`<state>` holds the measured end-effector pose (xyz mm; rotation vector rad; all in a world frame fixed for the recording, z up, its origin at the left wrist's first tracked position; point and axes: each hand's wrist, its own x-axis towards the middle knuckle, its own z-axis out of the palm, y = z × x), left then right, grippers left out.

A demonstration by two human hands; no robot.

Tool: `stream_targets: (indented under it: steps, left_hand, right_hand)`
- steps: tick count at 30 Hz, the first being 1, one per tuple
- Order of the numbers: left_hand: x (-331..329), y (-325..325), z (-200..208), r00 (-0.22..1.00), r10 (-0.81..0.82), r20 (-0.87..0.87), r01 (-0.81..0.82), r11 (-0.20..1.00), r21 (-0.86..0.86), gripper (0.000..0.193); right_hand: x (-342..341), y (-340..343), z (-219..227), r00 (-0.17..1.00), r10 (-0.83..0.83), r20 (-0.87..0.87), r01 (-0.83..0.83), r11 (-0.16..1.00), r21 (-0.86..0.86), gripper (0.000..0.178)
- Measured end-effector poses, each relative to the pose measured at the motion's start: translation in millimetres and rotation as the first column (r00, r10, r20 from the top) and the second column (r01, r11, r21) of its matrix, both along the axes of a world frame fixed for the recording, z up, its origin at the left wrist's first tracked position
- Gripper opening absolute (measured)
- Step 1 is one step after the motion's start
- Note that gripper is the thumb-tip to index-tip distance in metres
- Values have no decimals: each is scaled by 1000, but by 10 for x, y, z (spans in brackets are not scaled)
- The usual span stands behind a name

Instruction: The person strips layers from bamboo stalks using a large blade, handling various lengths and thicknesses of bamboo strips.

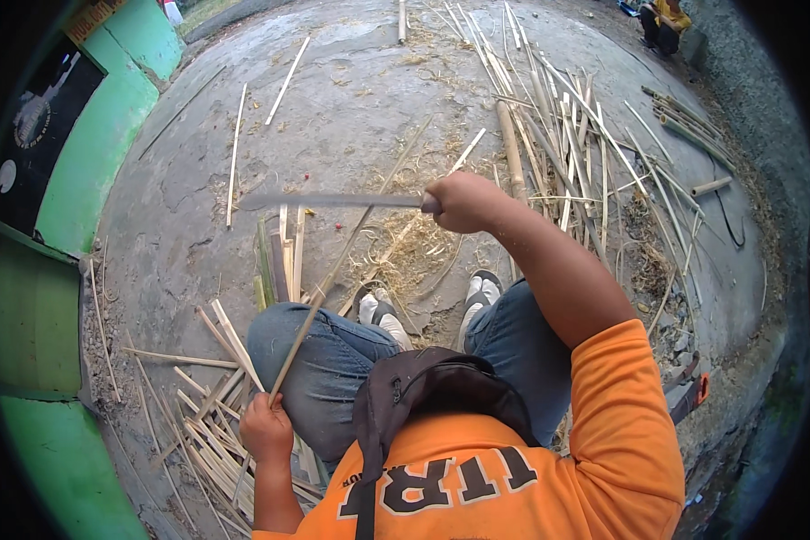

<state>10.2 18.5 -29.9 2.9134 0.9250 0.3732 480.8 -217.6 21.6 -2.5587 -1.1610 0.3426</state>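
Bold, dark, pale-edged block letters (436, 481) run across the front of the orange short-sleeved fabric shirt (630, 423), with smaller dark lettering beside them. At the upper left, yellowish characters mark a reddish-brown signboard (94, 18), partly cut off, while a round whitish emblem (32, 122) on the black rectangular panel (67, 112) carries marks too small to read.

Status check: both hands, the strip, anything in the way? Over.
Left hand closed on near end of bamboo strip. Right hand gripping knife, crossing it in view; contact unclear. Left knee overlaps it in view; clearance unclear.
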Motion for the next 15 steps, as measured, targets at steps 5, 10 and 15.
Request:
stream_targets:
  steps: [5, 10, 15]
  left_hand:
    - [-61, 33, -188, 999, -11, 39, 6, 993, 119, 20]
    - [-12, 39, -175, 1000, -16, 2, 15, 992, 125, 20]
    - [-62, 41, -147, 1000, -22, 17, 20, 996, 88, 18]
  right_hand:
    - [187, -158, 162, 995, -40, 89, 41, 999, -7, 16]
    - [680, -498, -250, 919, -381, 99, 358, 914, 191, 20]
    - [329, -271, -112, 986, -153, 62, 145, 983, 108, 18]
